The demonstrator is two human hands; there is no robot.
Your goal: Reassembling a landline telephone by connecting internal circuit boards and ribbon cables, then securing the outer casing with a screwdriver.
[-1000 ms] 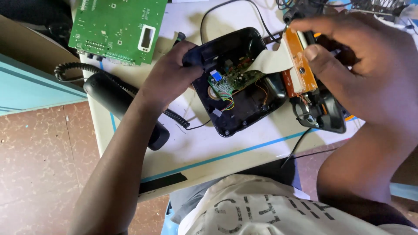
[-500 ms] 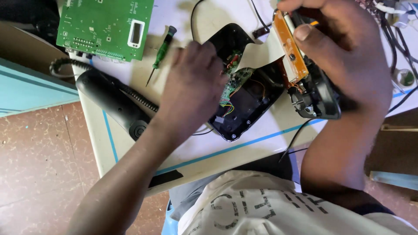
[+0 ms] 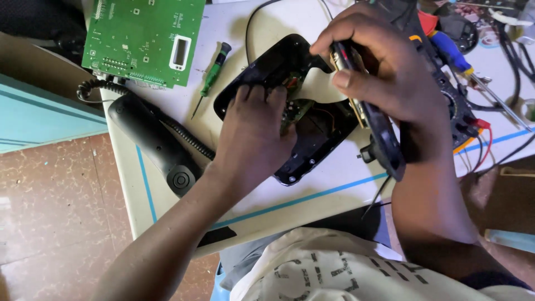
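An opened black telephone base shell [image 3: 312,150] lies on the white table, its small green circuit board [image 3: 298,108] exposed inside. My left hand [image 3: 253,134] rests flat on the shell, fingers pressing near the board. My right hand [image 3: 384,72] holds the phone's black top cover [image 3: 384,142] tilted on edge, with an orange-brown board strip fixed inside it. A pale flat ribbon cable [image 3: 317,89] links cover and base. The black handset [image 3: 153,142] lies to the left on its coiled cord [image 3: 189,139].
A large green circuit board [image 3: 142,39] lies at the table's back left, with a green-handled screwdriver [image 3: 210,75] beside it. Tools, a multimeter with red and black leads [image 3: 471,120] and a blue-handled screwdriver [image 3: 454,53] crowd the right. The table edge [image 3: 290,217] runs close to my body.
My left hand moved from the shell's top edge down onto the inner board. My right hand turned the top cover more on edge. The view shifted, so everything sits lower in frame.
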